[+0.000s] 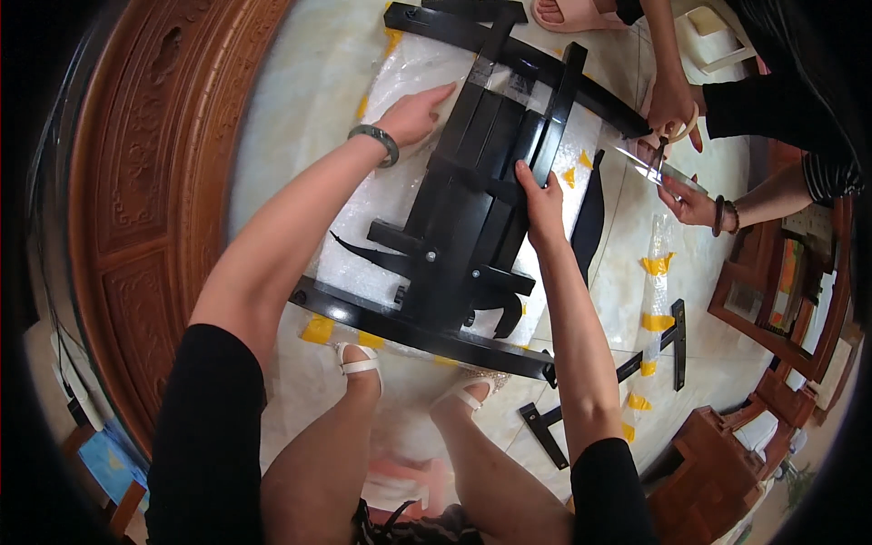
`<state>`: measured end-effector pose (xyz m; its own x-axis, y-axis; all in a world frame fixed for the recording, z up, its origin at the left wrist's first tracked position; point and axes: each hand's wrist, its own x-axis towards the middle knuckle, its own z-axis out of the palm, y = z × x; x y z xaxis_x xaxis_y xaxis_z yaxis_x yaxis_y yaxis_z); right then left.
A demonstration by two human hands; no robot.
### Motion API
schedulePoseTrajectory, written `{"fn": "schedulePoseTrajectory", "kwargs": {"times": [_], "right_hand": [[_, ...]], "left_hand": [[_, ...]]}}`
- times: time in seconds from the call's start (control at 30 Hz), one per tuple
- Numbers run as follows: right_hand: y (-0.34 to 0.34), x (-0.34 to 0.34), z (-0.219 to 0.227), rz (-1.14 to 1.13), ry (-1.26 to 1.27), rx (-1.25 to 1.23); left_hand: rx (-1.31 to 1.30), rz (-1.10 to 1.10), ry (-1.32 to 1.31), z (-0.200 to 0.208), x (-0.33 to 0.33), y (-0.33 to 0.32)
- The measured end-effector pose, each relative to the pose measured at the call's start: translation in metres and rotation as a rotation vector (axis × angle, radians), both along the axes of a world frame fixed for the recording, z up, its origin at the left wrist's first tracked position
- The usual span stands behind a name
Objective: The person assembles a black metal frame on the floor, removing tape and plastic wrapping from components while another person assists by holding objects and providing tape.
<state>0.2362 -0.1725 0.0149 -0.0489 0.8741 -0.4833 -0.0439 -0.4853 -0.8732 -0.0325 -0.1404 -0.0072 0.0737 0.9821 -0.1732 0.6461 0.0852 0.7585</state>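
Note:
A black metal frame (472,182) of several bars lies on bubble wrap (413,59) in front of me. My left hand (413,116) is held at the frame's left side, over the wrap. Its index finger is stretched toward the bars, and nothing shows in it. My right hand (545,207) grips the frame's right side, thumb on top and the other fingers mostly hidden. A curved black bar (418,331) crosses the near end, and another curved bar (581,86) crosses the far end. A black strap (368,257) hangs loose at the left.
Another person's hand (670,98) holds scissors (668,145) at the far right; that person's other hand (690,202) is close below. Taped bubble wrap (656,291) and black T-shaped metal parts (679,345) lie on the floor. Carved wooden furniture (163,182) stands at left.

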Motion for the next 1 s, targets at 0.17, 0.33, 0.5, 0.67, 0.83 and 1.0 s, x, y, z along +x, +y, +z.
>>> {"fn": "schedulePoseTrajectory", "kwargs": {"times": [0.17,0.33,0.5,0.67,0.83,1.0], "right_hand": [[-0.002,0.006,0.013,0.002,-0.019,0.01],[0.004,0.015,0.0,0.027,-0.025,-0.003],[0.002,0.016,-0.007,0.051,-0.052,0.012],[0.003,0.011,-0.011,0.057,-0.104,0.05],[0.004,0.023,-0.015,0.042,-0.081,0.048],[0.003,0.016,-0.035,0.068,-0.326,0.114]], "left_hand": [[-0.072,-0.131,0.252,0.042,0.024,0.012],[0.218,0.033,-0.079,0.025,0.023,-0.002],[0.051,0.054,-0.22,0.019,0.015,-0.001],[0.314,-0.113,0.122,0.011,0.011,0.004],[0.218,-0.082,0.333,0.052,0.025,0.029],[0.675,-0.127,0.395,0.081,0.06,0.105]]}}
